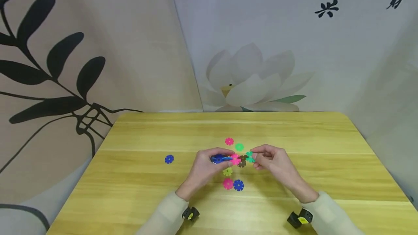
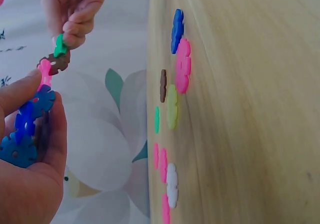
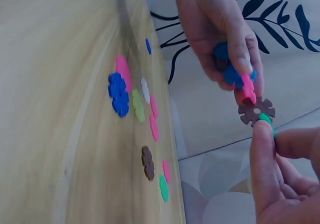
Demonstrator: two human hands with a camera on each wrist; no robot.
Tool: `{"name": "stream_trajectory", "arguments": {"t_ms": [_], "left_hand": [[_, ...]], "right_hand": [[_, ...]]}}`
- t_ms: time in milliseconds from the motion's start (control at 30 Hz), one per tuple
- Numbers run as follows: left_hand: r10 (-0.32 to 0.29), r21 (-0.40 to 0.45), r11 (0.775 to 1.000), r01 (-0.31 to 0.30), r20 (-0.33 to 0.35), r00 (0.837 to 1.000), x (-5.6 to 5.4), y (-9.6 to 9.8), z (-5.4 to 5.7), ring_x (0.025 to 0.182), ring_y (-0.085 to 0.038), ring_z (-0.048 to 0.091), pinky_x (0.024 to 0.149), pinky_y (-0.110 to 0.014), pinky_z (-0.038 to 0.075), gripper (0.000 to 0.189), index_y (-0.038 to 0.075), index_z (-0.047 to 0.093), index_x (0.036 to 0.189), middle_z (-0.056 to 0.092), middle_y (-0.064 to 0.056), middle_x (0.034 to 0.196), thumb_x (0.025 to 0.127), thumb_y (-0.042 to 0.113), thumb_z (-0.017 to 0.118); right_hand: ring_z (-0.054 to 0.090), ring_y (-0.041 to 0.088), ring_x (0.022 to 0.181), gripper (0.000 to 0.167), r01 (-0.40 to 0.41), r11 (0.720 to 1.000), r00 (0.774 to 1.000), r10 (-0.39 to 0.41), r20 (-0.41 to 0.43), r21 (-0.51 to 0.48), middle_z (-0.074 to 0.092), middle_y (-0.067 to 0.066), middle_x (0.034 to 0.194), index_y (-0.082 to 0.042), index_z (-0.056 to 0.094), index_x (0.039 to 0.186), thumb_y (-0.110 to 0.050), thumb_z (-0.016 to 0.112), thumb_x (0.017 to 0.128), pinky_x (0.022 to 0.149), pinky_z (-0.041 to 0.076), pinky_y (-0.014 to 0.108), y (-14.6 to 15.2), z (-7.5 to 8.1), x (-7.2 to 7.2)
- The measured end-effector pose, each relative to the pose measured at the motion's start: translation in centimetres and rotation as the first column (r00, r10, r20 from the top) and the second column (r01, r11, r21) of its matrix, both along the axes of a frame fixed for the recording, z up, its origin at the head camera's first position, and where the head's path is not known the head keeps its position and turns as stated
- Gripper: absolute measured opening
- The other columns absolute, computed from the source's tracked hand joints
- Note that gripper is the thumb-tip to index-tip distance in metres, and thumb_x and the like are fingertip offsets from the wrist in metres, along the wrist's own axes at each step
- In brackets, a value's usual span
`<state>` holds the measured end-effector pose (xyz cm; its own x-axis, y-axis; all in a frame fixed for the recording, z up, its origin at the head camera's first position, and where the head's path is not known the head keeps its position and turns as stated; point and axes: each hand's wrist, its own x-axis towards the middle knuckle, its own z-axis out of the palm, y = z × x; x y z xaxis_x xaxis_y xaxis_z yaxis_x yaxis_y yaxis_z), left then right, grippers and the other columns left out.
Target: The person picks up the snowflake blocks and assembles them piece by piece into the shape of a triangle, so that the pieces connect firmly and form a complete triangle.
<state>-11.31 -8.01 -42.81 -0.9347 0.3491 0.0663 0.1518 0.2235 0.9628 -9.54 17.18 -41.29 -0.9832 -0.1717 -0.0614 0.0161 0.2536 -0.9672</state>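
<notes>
Several notched plastic discs are joined by their slots into a chain held above the table. My left hand [image 1: 203,165] grips the chain's blue discs [image 2: 25,121], with the thumb near the pink disc [image 2: 45,74]. Past the pink disc sits a brown disc [image 3: 256,111], clear of the left fingers. At the chain's other end, my right hand [image 1: 272,159] pinches a green disc [image 1: 250,156] between thumb and finger. In the right wrist view the green disc meets the brown one's edge; how deep it sits in the slot is hidden. The left palm partly covers the blue end.
Loose discs lie flat below the hands: pink [image 1: 229,141], green [image 1: 239,147], yellow [image 1: 227,172], another pink [image 1: 228,183], blue [image 1: 238,185], brown [image 3: 147,163] and white [image 2: 172,185]. One blue disc [image 1: 169,159] lies apart at left. A printed cloth [image 1: 261,28] hangs behind the wooden table [image 1: 326,137].
</notes>
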Motion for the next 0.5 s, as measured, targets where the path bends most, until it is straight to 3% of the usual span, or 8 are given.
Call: {"name": "stream_trajectory", "arguments": {"t_ms": [233, 400, 500], "left_hand": [[0.021, 0.021, 1.0, -0.021, 0.019, 1.0, -0.5, -0.2, -0.4, 0.103, -0.019, 0.07, 0.083, -0.027, 0.06, 0.027, 0.018, 0.078, 0.117, 0.075, -0.001, 0.117, 0.09, 0.022, 0.082], [-0.05, 0.059, 0.997, 0.049, 0.014, 0.999, -0.6, -1.0, -0.8, 0.113, -0.023, 0.068, 0.094, -0.032, 0.057, 0.038, 0.016, 0.071, 0.13, 0.071, -0.005, 0.129, 0.095, 0.029, 0.077], [-0.091, 0.07, 0.993, 0.091, -0.002, 0.996, -0.6, -1.7, -0.9, 0.122, -0.025, 0.064, 0.104, -0.042, 0.052, 0.043, 0.015, 0.065, 0.139, 0.067, -0.007, 0.137, 0.103, 0.038, 0.064]], "right_hand": [[0.072, 0.039, 0.088, 0.027, 0.046, 0.998, 0.999, -0.045, 0.023, -0.039, 0.072, 0.022, 0.098, 0.01, 0.065, 0.12, -0.007, 0.067, 0.099, 0.079, 0.062, 0.042, -0.8, -0.3, -0.3], [0.073, 0.038, 0.09, 0.028, 0.054, 0.996, 0.997, -0.051, 0.051, -0.065, 0.072, 0.019, 0.102, 0.01, 0.064, 0.123, -0.007, 0.066, 0.1, 0.08, 0.063, 0.039, -0.8, -0.3, -0.6], [0.073, 0.037, 0.09, 0.028, 0.057, 0.995, 0.997, -0.052, 0.057, -0.08, 0.07, 0.018, 0.104, 0.01, 0.063, 0.124, -0.005, 0.064, 0.101, 0.081, 0.062, 0.039, -0.6, -0.3, -0.9]]}}
